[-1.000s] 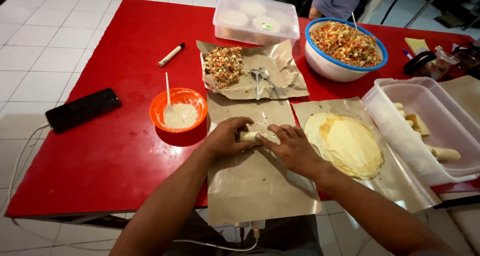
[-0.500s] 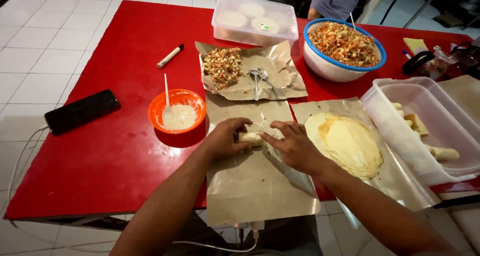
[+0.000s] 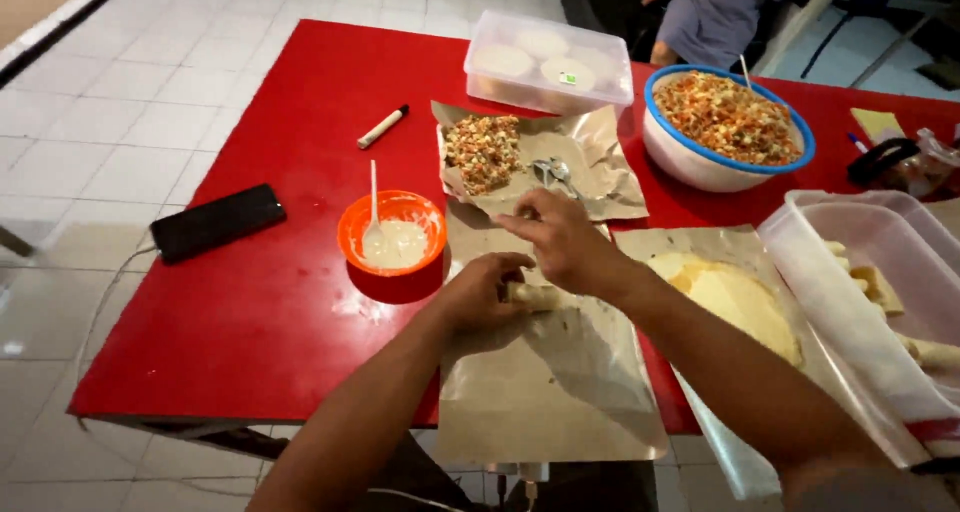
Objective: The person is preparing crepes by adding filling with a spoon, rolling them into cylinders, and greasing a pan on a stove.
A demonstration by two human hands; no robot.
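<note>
On a red tabletop point(image 3: 280, 312), the left hand point(image 3: 480, 290) curls over one end of a pale roll point(image 3: 540, 296) lying on brown paper point(image 3: 540, 392). The right hand point(image 3: 560, 240) hovers above it, fingers loosely spread, holding nothing. An orange bowl point(image 3: 392, 234) sits just left.

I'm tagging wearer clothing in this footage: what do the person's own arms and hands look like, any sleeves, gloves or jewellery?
Both forearms are bare, with no sleeve in view. The left hand and right hand wear no gloves, and no rings, watch or bracelets show.
</note>
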